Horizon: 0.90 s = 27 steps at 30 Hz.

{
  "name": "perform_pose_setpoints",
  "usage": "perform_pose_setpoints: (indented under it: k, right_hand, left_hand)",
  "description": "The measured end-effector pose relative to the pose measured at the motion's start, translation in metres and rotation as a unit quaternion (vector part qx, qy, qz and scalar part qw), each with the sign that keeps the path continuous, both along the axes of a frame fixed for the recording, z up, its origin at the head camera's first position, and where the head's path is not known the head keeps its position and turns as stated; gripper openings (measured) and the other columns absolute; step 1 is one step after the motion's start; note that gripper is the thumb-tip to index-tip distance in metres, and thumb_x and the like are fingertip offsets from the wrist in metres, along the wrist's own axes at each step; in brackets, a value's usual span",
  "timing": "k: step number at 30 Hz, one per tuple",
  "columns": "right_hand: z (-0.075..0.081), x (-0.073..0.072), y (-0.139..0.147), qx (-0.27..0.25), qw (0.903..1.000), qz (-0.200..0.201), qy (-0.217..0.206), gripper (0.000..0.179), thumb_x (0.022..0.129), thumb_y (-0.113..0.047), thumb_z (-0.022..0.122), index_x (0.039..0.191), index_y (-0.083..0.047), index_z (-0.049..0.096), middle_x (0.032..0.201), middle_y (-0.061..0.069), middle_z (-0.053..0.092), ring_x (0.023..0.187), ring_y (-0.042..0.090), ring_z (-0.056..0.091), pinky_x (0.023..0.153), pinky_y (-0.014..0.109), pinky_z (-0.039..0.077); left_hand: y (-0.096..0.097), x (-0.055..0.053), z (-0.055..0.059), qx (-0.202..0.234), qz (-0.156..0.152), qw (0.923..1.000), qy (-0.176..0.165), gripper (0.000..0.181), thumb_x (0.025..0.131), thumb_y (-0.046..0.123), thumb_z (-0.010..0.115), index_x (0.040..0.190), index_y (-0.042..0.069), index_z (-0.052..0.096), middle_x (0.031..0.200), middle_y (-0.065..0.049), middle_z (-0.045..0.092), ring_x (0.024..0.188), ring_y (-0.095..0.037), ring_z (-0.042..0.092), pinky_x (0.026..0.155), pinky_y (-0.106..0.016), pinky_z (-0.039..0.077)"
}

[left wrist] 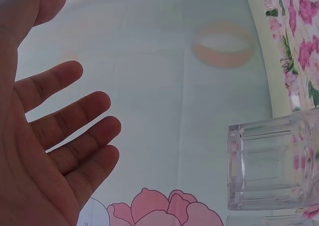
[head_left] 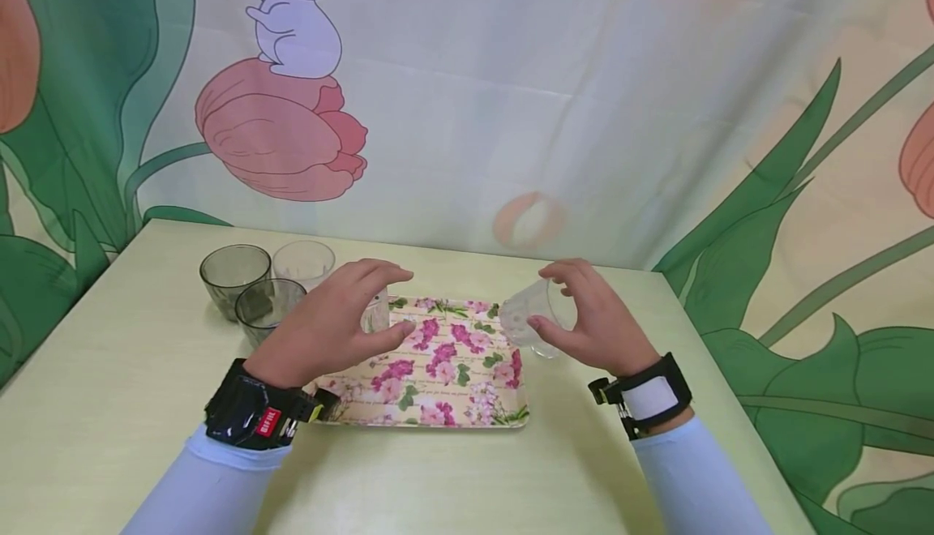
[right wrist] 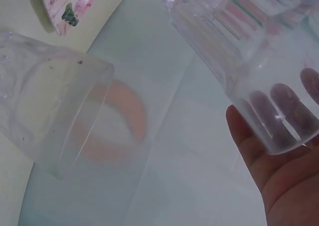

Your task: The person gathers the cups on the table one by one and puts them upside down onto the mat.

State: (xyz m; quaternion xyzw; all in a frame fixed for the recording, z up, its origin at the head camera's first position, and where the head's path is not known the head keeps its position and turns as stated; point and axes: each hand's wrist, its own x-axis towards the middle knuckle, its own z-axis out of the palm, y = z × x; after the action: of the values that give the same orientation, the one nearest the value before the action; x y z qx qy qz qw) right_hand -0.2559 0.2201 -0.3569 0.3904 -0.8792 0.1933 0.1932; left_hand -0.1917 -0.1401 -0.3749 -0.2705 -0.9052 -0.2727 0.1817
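Note:
My right hand (head_left: 601,320) grips a clear tumbler (head_left: 525,314) near its rim, thumb on the near side. The tumbler is tilted, its base pointing left over the tray's right edge. In the right wrist view, the fingers (right wrist: 286,106) show through its wall. A second clear tumbler (right wrist: 50,96) stands rim-up close by, mostly hidden behind the held one in the head view. My left hand (head_left: 339,316) hovers over the left part of the floral tray (head_left: 445,365), fingers and thumb apart, holding nothing. Near it, a clear faceted glass (left wrist: 269,161) is on the tray, partly hidden by the hand in the head view.
Left of the tray stand two smoky grey glasses, one farther back (head_left: 233,271) and one nearer (head_left: 266,308), with a clear glass (head_left: 305,259) beside them. The pale table (head_left: 438,486) ends at a printed cloth (head_left: 467,113) hung behind it.

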Motion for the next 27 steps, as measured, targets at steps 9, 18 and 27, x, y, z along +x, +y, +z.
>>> perform_pose_setpoints:
  k: [9, 18, 27]
  right_hand:
    - [0.004, 0.002, -0.006, -0.03, 0.9992, 0.019, -0.018, 0.057, 0.087, -0.031, 0.075, 0.131, -0.006, 0.051, 0.128, 0.009, 0.055, 0.114, 0.025, 0.056, 0.092, 0.043, 0.057]
    - [0.006, 0.009, -0.011, -0.047, 0.9977, 0.047, 0.013, 0.058, 0.085, -0.03, 0.073, 0.132, -0.005, 0.051, 0.129, 0.01, 0.054, 0.117, 0.021, 0.052, 0.093, 0.042, 0.055]
    - [0.007, 0.012, -0.016, -0.059, 0.9953, 0.07, 0.031, 0.059, 0.085, -0.033, 0.07, 0.132, -0.004, 0.051, 0.13, 0.011, 0.053, 0.118, 0.021, 0.051, 0.092, 0.046, 0.055]
  left_hand:
    - [0.002, 0.001, 0.002, 0.001, -0.006, 1.0, -0.004, 0.062, 0.09, 0.047, 0.07, 0.14, 0.014, 0.055, 0.142, -0.006, 0.055, 0.133, -0.026, 0.05, 0.109, -0.048, 0.046]
    - [0.006, 0.0, 0.001, 0.003, -0.019, 0.9998, 0.006, 0.061, 0.09, 0.047, 0.07, 0.139, 0.014, 0.056, 0.141, -0.007, 0.056, 0.132, -0.025, 0.051, 0.108, -0.046, 0.047]
    - [0.007, 0.001, 0.001, 0.002, -0.014, 0.9999, 0.003, 0.062, 0.089, 0.046, 0.071, 0.14, 0.014, 0.056, 0.144, -0.008, 0.053, 0.134, -0.027, 0.05, 0.109, -0.047, 0.046]
